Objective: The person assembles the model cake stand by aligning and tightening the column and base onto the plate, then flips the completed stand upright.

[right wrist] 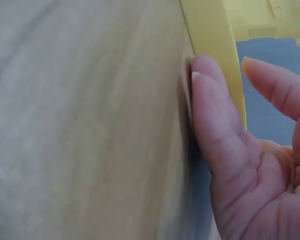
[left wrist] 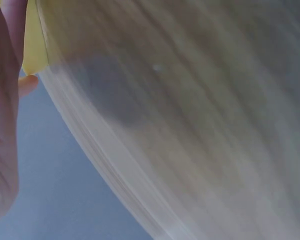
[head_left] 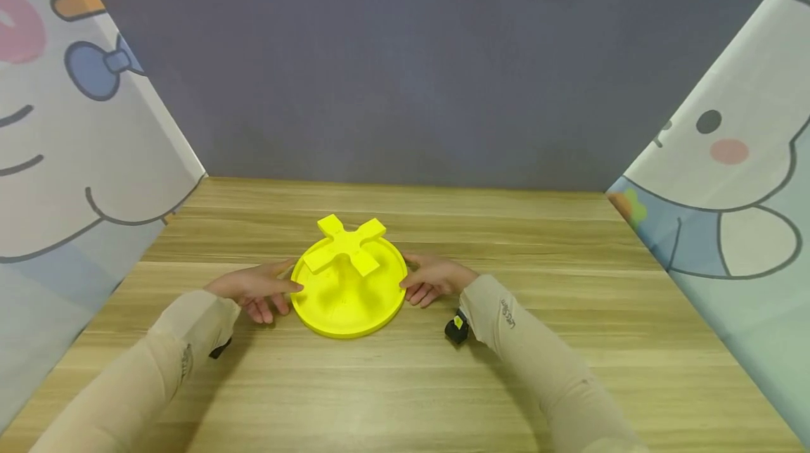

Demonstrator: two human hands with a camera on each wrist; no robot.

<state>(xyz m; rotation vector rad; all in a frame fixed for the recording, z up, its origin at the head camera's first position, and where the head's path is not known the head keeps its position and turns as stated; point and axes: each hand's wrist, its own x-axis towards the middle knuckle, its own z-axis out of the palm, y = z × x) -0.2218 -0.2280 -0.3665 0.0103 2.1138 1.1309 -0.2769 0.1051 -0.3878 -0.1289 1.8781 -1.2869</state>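
Note:
A bright yellow round tray [head_left: 343, 330] with a raised rim sits on the wooden tabletop. Above its middle stands a yellow four-armed cross piece [head_left: 346, 243]; how the two join is hidden. My left hand [head_left: 253, 289] grips the tray's left edge, thumb on the rim and other fingers lower outside. On the opposite edge my right hand [head_left: 433, 277] holds the rim between thumb and fingers. In the right wrist view, the fingers [right wrist: 215, 105] lie along the rim's outer side, with the thumb across it. The left wrist view shows only part of the left hand [left wrist: 2, 115].
The wooden table [head_left: 569, 298] runs back to a grey wall [head_left: 405, 66]. Cartoon-printed panels stand at the left [head_left: 76, 150] and right [head_left: 747, 193]. A small black device [head_left: 457, 328] is at the right wrist.

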